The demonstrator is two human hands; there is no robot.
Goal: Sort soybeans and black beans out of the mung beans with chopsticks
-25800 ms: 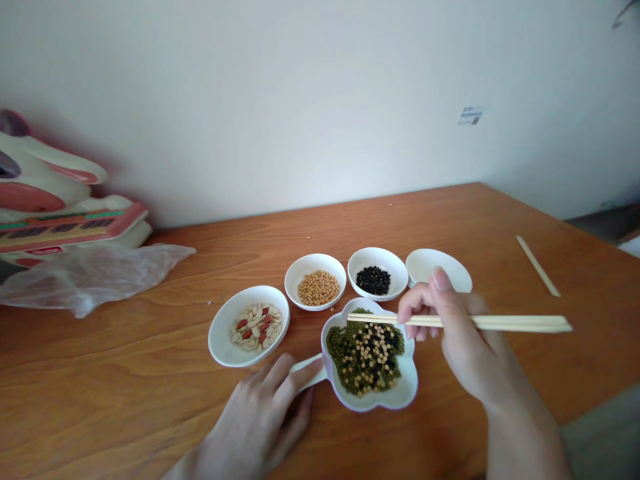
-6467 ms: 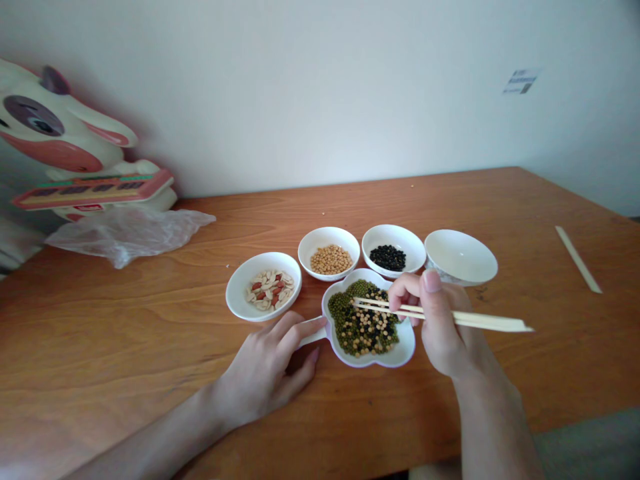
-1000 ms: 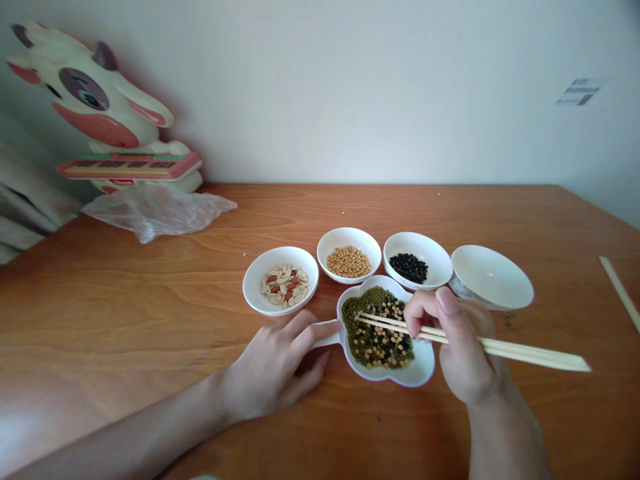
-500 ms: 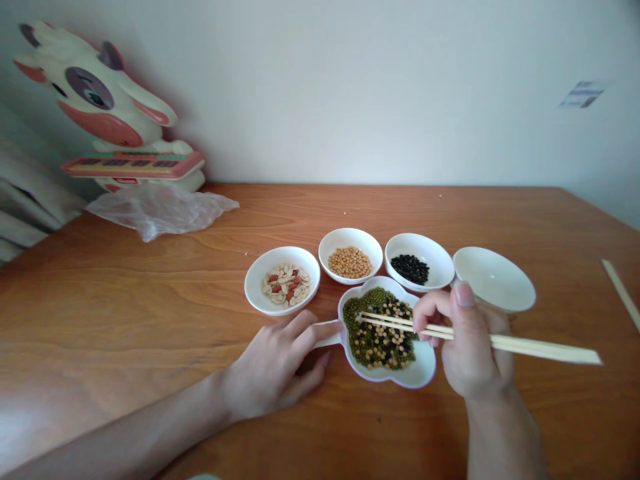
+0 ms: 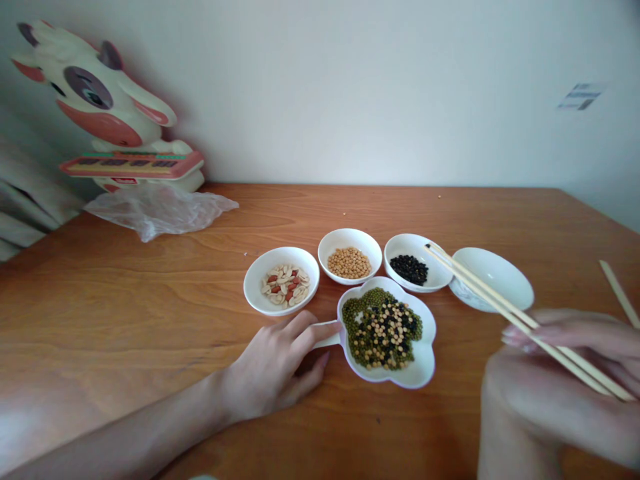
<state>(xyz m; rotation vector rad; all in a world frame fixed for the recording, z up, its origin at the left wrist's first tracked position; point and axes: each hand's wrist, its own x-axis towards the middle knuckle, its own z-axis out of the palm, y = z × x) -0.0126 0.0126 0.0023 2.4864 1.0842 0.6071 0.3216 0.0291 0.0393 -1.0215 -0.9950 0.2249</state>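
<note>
My left hand [image 5: 280, 363] rests on the table with its fingers on the short handle of a white flower-shaped dish [image 5: 425, 363] with a lilac rim. Green, black and yellow beans [image 5: 385, 327] lie mixed in that dish. My right hand [image 5: 565, 380], somewhat blurred, is closed round a pair of chopsticks [image 5: 493, 297]. Their tips pinch a small dark bean [image 5: 428, 246] above the right side of the bowl of black beans [image 5: 409, 269]. To the right of that bowl, a white bowl [image 5: 495, 277] sits partly behind the chopsticks.
A bowl of yellow beans [image 5: 349, 263] and a bowl of peanuts [image 5: 285, 287] stand further left. At the back left are a toy cow with a keyboard [image 5: 130, 163] and a clear plastic bag [image 5: 160, 210]. A pale stick [image 5: 620, 293] lies at the right.
My right hand has moved right and turned, lifting the chopsticks out of the flower-shaped dish to above the black-bean bowl, with a dark bean at their tips. My left hand has stayed put.
</note>
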